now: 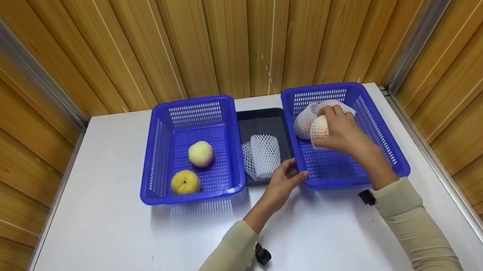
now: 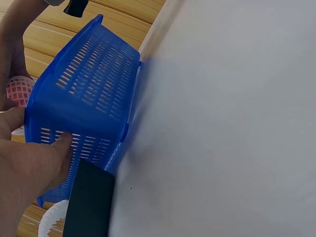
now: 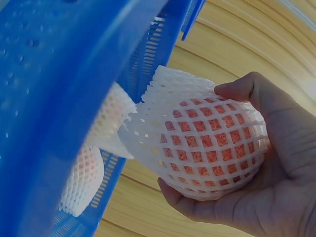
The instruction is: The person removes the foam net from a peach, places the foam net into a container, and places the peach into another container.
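My right hand (image 1: 341, 129) holds a reddish peach (image 3: 207, 143) in a white foam net sleeve, fingers and thumb curled round it, over the right blue basket (image 1: 330, 172). Two more netted fruits, one at the basket's left side (image 1: 303, 125) and one partly behind the hand (image 1: 330, 104), lie inside that basket. At the basket's near left corner, my left hand (image 1: 278, 186) grips the rim; the thumb is on the rim and a finger lies against the slotted outer wall (image 2: 89, 143).
A black tray (image 1: 263, 121) with empty foam net sleeves (image 1: 266, 155) stands between the baskets. The left blue basket (image 1: 198, 196) holds a pale peach (image 1: 201, 154) and a yellow fruit (image 1: 185, 182). Wood-patterned walls (image 1: 227, 30) enclose the white table (image 1: 111, 246).
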Tool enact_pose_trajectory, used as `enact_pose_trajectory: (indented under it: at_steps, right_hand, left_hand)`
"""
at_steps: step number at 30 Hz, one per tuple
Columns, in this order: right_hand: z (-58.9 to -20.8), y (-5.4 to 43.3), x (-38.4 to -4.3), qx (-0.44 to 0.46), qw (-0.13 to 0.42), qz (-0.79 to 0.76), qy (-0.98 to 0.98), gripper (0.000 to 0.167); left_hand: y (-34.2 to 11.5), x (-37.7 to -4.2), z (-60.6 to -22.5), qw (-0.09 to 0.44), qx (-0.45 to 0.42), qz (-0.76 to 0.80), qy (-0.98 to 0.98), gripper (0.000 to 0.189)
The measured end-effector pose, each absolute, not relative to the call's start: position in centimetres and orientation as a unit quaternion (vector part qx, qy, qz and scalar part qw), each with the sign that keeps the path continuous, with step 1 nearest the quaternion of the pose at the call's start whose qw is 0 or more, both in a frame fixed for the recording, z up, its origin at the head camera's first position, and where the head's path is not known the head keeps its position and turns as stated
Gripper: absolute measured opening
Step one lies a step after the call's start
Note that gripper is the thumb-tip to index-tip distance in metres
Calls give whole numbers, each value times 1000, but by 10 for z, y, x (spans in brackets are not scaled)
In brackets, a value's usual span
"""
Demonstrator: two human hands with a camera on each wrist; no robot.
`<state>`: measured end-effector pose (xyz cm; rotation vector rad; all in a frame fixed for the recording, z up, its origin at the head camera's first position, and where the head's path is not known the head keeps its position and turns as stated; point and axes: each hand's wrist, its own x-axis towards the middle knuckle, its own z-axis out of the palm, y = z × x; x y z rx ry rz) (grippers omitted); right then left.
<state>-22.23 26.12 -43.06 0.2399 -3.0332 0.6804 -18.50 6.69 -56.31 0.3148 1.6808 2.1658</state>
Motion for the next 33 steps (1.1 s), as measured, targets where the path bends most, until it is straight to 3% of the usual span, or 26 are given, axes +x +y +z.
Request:
enact_pose_trajectory:
  at_steps: [5, 17, 24, 33]
  right_hand:
    - [-439, 253, -213, 88, 20, 250, -964, 71]
    - [-444, 237, -193, 118, 39, 279, -952, 68]
    - [-440, 220, -180, 123, 48, 273, -953, 66]
    - [-443, 193, -167, 194, 74, 257, -944, 63]
  left_hand:
    - [63, -186, -564, 188, 121, 762, 608, 59]
    - [40, -183, -552, 166, 130, 754, 622, 34]
    - [26, -175, -546, 155, 164, 734, 640, 33]
    - [7, -160, -549, 159, 183, 706, 665, 34]
